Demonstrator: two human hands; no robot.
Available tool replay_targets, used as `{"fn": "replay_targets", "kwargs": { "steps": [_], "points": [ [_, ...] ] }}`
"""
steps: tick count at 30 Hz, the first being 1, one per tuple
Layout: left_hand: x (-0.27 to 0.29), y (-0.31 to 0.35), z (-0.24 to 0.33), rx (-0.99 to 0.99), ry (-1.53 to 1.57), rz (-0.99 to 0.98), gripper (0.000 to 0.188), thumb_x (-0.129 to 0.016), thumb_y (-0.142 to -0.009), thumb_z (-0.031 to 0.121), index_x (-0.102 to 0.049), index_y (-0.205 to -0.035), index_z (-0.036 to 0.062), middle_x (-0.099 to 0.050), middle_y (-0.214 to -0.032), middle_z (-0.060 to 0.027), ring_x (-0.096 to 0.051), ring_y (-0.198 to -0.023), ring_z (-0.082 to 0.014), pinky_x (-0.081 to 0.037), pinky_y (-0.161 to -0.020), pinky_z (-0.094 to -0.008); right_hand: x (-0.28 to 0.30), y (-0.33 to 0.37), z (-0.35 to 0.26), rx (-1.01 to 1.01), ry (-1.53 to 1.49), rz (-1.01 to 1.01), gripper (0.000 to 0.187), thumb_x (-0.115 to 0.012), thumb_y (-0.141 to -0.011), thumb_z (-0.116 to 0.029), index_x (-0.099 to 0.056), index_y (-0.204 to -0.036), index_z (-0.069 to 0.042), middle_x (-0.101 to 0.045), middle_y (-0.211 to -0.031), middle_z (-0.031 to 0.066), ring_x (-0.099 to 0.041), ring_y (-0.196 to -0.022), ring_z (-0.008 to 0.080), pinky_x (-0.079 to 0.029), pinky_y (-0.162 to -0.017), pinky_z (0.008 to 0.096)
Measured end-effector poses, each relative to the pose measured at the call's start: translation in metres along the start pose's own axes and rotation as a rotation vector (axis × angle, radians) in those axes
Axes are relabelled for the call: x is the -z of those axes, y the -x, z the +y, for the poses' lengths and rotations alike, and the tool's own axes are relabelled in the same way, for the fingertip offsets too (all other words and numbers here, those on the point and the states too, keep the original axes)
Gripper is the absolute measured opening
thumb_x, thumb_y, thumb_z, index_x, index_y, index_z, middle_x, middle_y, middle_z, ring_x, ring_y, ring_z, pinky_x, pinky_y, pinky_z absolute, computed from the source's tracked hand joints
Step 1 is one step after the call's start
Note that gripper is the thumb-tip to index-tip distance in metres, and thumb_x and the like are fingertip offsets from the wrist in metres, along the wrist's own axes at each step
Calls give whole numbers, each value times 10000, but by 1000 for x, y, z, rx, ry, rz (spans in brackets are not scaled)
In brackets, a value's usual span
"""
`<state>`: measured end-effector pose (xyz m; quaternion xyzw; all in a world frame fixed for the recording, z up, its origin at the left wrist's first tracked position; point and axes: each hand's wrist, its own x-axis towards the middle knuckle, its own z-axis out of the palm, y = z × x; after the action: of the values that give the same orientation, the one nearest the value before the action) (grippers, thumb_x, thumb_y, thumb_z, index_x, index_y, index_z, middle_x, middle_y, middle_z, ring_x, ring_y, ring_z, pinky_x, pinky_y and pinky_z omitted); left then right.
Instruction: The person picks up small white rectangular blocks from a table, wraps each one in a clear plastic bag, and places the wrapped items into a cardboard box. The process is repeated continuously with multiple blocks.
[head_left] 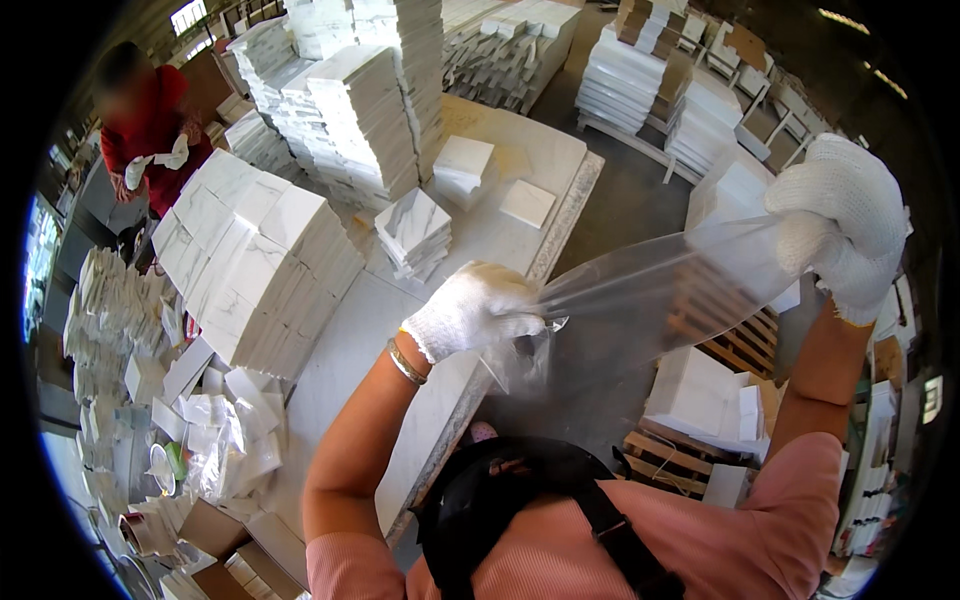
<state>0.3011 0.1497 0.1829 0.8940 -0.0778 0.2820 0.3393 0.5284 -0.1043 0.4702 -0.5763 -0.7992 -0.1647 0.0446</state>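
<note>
left hand (475, 312), mid-frame: fingers pinching clear plastic (670, 290) | right hand (845, 225), upper right: curled round its other end, fingertips kinda hidden | plastic spans centre-right, gripped both ends, I'd guess to stretch it taut

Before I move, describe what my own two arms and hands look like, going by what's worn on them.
The left hand and right hand each wear a white knitted glove, edged in yellow-orange at the wrist. A silvery band circles the left wrist. Short pink ribbed sleeves leave both forearms bare.
</note>
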Motion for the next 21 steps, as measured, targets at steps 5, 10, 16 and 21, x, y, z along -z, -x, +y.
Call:
{"fn": "replay_targets", "kwargs": {
  "steps": [5, 10, 16, 21],
  "points": [
    [7, 53, 22, 139, -173, 83, 249, -745, -890, 378, -756, -931, 133, -733, -983, -64, -686, -923, -302, -529, -839, -421, -16, -13, -3, 176, -27, 51, 429, -814, -792, -367, -699, -1098, -89, -674, -1004, 76, -631, -882, 283, -469, -850, 438],
    [-20, 114, 57, 265, -270, 14, 230, -699, -943, 384, -751, -988, 165, -723, -992, -32, -674, -940, -277, -521, -845, -422, -65, -37, -31, 432, -169, 399, 440, -852, -599, -540, -687, -794, -183, -551, -637, -33, -471, -513, 215, -318, -551, 376],
    [-86, 186, 107, 475, -51, -14, 305, -653, -983, 408, -729, -924, 119, -690, -891, -77, -658, -893, -322, -518, -790, -448, -91, -79, -81, 491, -271, 200, 360, -841, -676, -531, -691, -686, -203, -482, -554, -23, -468, -485, 201, -315, -513, 363],
    [-122, 226, 130, 609, 44, 84, 324, -645, -987, 410, -736, -923, 106, -698, -880, -94, -664, -900, -336, -531, -792, -451, -126, -127, -122, 616, -408, 149, 352, -810, -754, -523, -678, -679, -206, -482, -530, -4, -506, -465, 225, -352, -474, 364]
  ]
}}
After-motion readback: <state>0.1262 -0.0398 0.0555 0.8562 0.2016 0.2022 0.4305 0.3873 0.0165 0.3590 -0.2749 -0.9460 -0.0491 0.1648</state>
